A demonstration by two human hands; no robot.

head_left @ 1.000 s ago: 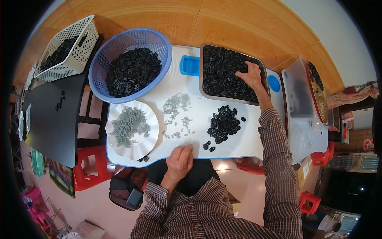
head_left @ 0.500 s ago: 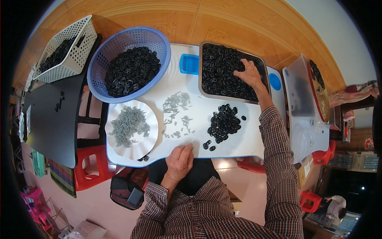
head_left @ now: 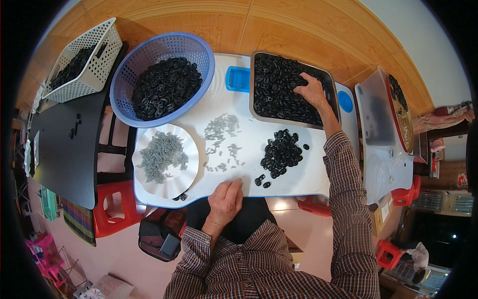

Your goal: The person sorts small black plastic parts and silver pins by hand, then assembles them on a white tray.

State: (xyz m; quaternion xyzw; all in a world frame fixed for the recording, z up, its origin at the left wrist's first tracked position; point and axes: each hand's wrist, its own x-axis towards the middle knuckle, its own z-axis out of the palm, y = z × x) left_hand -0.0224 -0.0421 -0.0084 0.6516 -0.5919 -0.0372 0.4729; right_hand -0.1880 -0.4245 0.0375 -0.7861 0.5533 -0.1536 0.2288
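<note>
My right hand (head_left: 312, 92) reaches into the rectangular metal tray (head_left: 252, 87), its thumb and forefinger apart among small black two-holed oval pieces (head_left: 276, 89). At the front edge of the white table (head_left: 308, 184) rests my left hand (head_left: 225, 202), fingers curled together; whatever they may hold is hidden. A loose pile of glossy black pieces (head_left: 281, 154) lies between the tray and that edge, with a few strays beside it. Small grey pins (head_left: 221, 127) are scattered on the tabletop ahead of my left hand. More grey pins (head_left: 162, 155) fill a white scalloped dish (head_left: 172, 187) at left.
A blue basket (head_left: 199, 54) of black pieces stands back left, beside a small blue tray (head_left: 238, 78). Further left, a white perforated basket (head_left: 104, 62) sits on a black table (head_left: 64, 149). A clear box (head_left: 371, 99) stands at right. Red stool (head_left: 117, 219) lower left.
My right hand has shifted slightly, its fingertips dipping closer into the black pieces. My left hand stays in place. The far person at lower right has moved a little.
</note>
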